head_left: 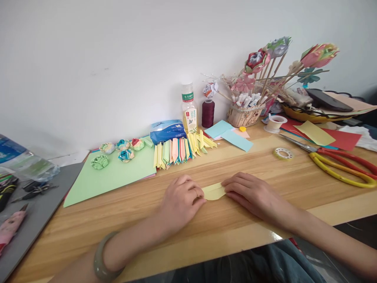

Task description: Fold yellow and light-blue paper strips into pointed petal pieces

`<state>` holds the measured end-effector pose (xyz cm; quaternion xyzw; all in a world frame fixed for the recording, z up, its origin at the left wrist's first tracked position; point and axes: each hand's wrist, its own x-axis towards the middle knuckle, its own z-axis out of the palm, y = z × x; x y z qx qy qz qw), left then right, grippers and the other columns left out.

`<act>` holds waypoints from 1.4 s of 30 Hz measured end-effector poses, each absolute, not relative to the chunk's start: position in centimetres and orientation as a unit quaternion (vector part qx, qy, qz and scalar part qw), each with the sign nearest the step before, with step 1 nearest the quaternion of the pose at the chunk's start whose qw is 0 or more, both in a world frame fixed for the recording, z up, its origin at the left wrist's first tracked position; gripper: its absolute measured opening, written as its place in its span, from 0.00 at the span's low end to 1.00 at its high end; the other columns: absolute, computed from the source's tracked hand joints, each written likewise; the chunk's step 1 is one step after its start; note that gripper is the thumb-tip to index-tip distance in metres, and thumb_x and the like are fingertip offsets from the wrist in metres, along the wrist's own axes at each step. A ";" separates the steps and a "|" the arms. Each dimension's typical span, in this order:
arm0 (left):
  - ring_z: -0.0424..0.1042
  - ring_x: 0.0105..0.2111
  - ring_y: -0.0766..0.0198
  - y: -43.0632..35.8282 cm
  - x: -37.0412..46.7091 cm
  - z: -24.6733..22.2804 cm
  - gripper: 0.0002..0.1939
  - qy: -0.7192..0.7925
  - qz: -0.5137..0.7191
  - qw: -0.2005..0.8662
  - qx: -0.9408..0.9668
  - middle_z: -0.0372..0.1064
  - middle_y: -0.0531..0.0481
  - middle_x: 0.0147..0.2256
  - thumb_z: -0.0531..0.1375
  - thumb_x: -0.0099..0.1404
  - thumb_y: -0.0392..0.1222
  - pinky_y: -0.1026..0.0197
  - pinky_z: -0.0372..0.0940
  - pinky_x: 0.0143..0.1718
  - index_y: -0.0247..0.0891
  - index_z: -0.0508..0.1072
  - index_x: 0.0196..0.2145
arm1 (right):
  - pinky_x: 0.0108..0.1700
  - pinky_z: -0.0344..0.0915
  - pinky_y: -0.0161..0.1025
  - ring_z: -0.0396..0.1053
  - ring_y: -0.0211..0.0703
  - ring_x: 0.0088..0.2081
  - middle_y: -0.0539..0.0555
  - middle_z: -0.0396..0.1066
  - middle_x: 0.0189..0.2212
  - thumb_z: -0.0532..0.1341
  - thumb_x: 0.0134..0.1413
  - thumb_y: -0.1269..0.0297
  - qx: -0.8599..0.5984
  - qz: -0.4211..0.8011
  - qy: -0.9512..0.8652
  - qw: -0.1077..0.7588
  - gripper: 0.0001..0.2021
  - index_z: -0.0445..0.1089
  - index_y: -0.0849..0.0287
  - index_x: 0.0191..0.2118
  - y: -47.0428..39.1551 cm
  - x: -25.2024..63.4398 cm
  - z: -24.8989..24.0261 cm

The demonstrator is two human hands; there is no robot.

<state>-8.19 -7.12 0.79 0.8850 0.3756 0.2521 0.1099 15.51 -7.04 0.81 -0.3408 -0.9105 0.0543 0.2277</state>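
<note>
A small piece of yellow paper point(214, 192) lies on the wooden table between my hands, with a crease running along it. My left hand point(184, 200) grips its left end, thumb and fingers closed on the edge. At the opposite end, my right hand point(250, 193) has its fingers closed on the paper too, and they hide that corner. Just beyond stands a row of folded paper strips point(176, 151) in yellow, green, pink and blue. Several folded paper flowers point(100, 162) rest on a green paper sheet point(118, 182) at the left.
Large scissors point(341, 157) with red and yellow handles lie at the right, near a tape roll point(283, 153) and red paper point(347, 138). Behind stand a bottle point(190, 110), a thread spool point(208, 113) and a basket point(244, 114) of paper flowers. Pliers point(13, 226) lie at far left.
</note>
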 end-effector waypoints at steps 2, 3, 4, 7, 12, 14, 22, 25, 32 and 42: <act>0.64 0.37 0.60 -7.3 -8.0 1.1 0.03 0.411 0.258 0.137 0.864 0.73 0.53 0.30 0.64 0.59 0.35 0.57 0.61 0.38 0.38 0.73 0.27 | 0.39 0.66 0.41 0.67 0.44 0.38 0.56 0.71 0.37 0.49 0.63 0.68 -0.352 0.094 -0.905 0.221 0.11 0.67 0.58 0.34 -6.8 15.4 1.0; 0.64 0.37 0.60 -7.4 -7.9 1.2 0.04 0.424 0.258 0.148 0.855 0.73 0.54 0.30 0.65 0.57 0.36 0.56 0.61 0.39 0.38 0.73 0.27 | 0.39 0.66 0.42 0.67 0.44 0.38 0.56 0.70 0.37 0.49 0.63 0.68 -0.357 0.113 -0.901 0.218 0.11 0.67 0.58 0.34 -6.7 15.4 1.1; 0.64 0.37 0.59 -7.5 -7.8 1.3 0.04 0.435 0.258 0.156 0.849 0.73 0.54 0.30 0.66 0.56 0.36 0.56 0.61 0.39 0.38 0.73 0.27 | 0.40 0.66 0.42 0.66 0.44 0.39 0.56 0.70 0.37 0.49 0.63 0.69 -0.362 0.131 -0.897 0.216 0.11 0.67 0.58 0.33 -6.6 15.4 1.1; 0.64 0.38 0.59 -7.7 -7.6 1.6 0.04 0.454 0.250 0.174 0.837 0.73 0.54 0.31 0.66 0.56 0.36 0.55 0.61 0.40 0.39 0.74 0.26 | 0.41 0.65 0.42 0.66 0.44 0.39 0.57 0.68 0.38 0.49 0.62 0.69 -0.371 0.166 -0.888 0.214 0.11 0.66 0.59 0.33 -6.4 15.3 1.0; 0.64 0.39 0.59 -7.6 -7.3 1.7 0.05 0.489 0.227 0.198 0.819 0.73 0.54 0.32 0.63 0.58 0.33 0.54 0.61 0.42 0.39 0.73 0.26 | 0.40 0.65 0.41 0.66 0.44 0.38 0.57 0.67 0.36 0.50 0.61 0.69 -0.400 0.189 -0.870 0.219 0.10 0.66 0.59 0.31 -6.5 15.0 1.1; 0.64 0.39 0.58 -7.6 -7.2 1.7 0.05 0.501 0.218 0.205 0.812 0.73 0.53 0.32 0.62 0.58 0.33 0.54 0.61 0.43 0.38 0.73 0.26 | 0.40 0.65 0.42 0.66 0.44 0.38 0.57 0.66 0.35 0.49 0.61 0.69 -0.411 0.191 -0.865 0.216 0.10 0.65 0.59 0.30 -6.6 14.8 1.3; 0.63 0.38 0.57 -7.3 -6.5 1.3 0.06 0.509 0.216 0.180 0.813 0.71 0.52 0.29 0.59 0.58 0.33 0.51 0.61 0.42 0.38 0.70 0.24 | 0.36 0.64 0.41 0.64 0.43 0.33 0.55 0.64 0.30 0.52 0.57 0.73 -0.449 0.152 -0.854 0.213 0.10 0.62 0.58 0.26 -6.5 13.9 1.1; 0.64 0.37 0.57 -7.2 -6.3 1.2 0.07 0.515 0.210 0.160 0.816 0.70 0.52 0.27 0.60 0.56 0.32 0.51 0.61 0.41 0.38 0.68 0.22 | 0.35 0.64 0.40 0.63 0.42 0.32 0.54 0.63 0.29 0.52 0.55 0.74 -0.451 0.138 -0.858 0.206 0.09 0.61 0.58 0.25 -6.4 13.8 1.0; 0.63 0.37 0.57 -7.0 -6.3 1.3 0.08 0.514 0.201 0.159 0.818 0.68 0.52 0.26 0.59 0.55 0.30 0.51 0.60 0.40 0.38 0.67 0.21 | 0.36 0.64 0.41 0.62 0.44 0.33 0.55 0.62 0.30 0.50 0.59 0.72 -0.448 0.108 -0.870 0.176 0.10 0.60 0.59 0.27 -6.3 13.8 1.0; 0.63 0.38 0.58 -7.0 -6.6 1.3 0.04 0.510 0.173 0.145 0.830 0.68 0.52 0.29 0.59 0.58 0.32 0.54 0.58 0.38 0.38 0.68 0.28 | 0.35 0.63 0.41 0.62 0.43 0.32 0.54 0.61 0.29 0.51 0.57 0.73 -0.438 0.096 -0.875 0.183 0.08 0.59 0.58 0.28 -6.4 14.0 0.8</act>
